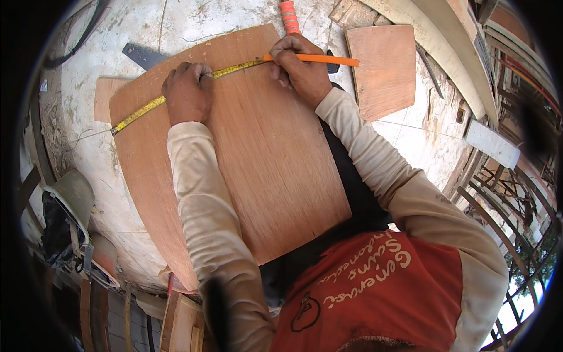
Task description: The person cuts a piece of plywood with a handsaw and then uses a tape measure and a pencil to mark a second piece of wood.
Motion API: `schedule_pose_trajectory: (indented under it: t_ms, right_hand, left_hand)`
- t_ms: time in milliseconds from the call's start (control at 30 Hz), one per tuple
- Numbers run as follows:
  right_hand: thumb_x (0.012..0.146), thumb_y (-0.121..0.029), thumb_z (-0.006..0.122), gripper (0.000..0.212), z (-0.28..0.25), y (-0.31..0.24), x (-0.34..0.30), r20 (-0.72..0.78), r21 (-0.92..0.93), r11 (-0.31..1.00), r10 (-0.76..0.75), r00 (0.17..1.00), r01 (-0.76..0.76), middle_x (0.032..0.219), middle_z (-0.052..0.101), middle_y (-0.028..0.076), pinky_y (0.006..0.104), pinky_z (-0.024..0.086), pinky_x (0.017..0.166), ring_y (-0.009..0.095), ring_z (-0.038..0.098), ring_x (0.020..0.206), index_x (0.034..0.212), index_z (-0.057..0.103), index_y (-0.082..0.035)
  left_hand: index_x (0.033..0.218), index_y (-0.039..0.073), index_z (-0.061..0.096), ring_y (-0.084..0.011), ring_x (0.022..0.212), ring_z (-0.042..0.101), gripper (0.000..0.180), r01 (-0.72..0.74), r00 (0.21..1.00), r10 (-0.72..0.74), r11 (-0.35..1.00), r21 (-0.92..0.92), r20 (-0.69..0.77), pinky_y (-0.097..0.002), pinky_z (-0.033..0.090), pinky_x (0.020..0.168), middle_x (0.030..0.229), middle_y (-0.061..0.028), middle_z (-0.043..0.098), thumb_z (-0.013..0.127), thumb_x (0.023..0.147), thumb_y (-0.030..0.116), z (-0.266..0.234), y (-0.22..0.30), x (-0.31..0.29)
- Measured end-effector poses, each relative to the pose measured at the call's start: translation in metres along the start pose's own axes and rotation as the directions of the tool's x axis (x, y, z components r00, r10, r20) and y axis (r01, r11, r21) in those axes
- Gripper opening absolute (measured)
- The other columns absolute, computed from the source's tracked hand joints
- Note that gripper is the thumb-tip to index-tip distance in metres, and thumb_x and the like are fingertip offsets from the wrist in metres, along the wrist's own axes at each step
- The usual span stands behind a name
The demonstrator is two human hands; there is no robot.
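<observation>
Your plywood sheet (258, 158) lies on the white slab (117, 193), a yellow tape (176, 97) stretched along its far edge. Your left hand (187, 94) presses the tape flat, fingers curled. Your right hand (299, 67) pinches an orange pencil (322, 59) at the tape.

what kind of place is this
Likely a building site or outdoor carpentry spot: a plywood sheet being measured with a tape on a rough concrete slab, and scaffolding at the right.

left hand (187, 94) pinning tape measure (146, 108), right hand (300, 69) gripping pencil (319, 59)
</observation>
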State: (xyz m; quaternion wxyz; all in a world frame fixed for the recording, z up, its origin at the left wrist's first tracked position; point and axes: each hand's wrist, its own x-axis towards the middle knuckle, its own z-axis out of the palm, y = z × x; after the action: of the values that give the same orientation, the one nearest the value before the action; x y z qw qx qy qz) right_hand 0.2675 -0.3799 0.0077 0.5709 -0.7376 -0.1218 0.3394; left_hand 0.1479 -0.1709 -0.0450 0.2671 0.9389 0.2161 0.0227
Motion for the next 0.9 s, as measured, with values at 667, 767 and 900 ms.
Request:
schedule_pose_trajectory:
  t_ms: [667, 767, 900]
  right_hand:
    - [0.081, -0.011, 0.071, 0.038, -0.119, 0.018, -0.07, -0.078, -0.414, 0.834, -0.432, 0.899, 0.365, 0.113, 0.066, 0.016, 0.0368, 0.05, 0.095, 0.03, 0.065, 0.105, 0.118, 0.066, -0.004]
    - [0.082, -0.022, 0.07, 0.043, -0.122, -0.026, -0.114, 0.092, -0.106, 0.975, -0.184, 0.979, 0.193, 0.111, 0.07, 0.014, 0.0334, 0.051, 0.092, 0.023, 0.067, 0.102, 0.121, 0.067, -0.005]
    - [0.092, -0.021, 0.066, 0.034, -0.132, -0.051, -0.185, 0.258, 0.265, 0.963, -0.119, 0.959, 0.048, 0.114, 0.07, 0.01, 0.0298, 0.048, 0.095, 0.018, 0.064, 0.105, 0.118, 0.068, 0.001]
  left_hand:
    - [0.088, 0.01, 0.067, -0.0258, 0.091, 0.058, 0.007, -0.251, 0.91, 0.293, 0.952, 0.175, -0.292, -0.0469, 0.034, 0.094, 0.092, -0.0061, 0.062, 0.068, 0.082, 0.011, -0.106, 0.105, -0.035]
    - [0.09, 0.011, 0.067, -0.0257, 0.089, 0.057, 0.012, -0.376, 0.863, 0.434, 0.893, 0.247, -0.258, -0.0472, 0.036, 0.091, 0.09, -0.0062, 0.061, 0.068, 0.078, 0.009, -0.177, 0.145, -0.076]
    - [0.094, 0.01, 0.065, -0.0269, 0.09, 0.057, 0.019, -0.579, 0.799, 0.598, 0.794, 0.183, -0.068, -0.045, 0.037, 0.089, 0.092, -0.0064, 0.061, 0.069, 0.077, 0.004, -0.174, 0.215, -0.118]
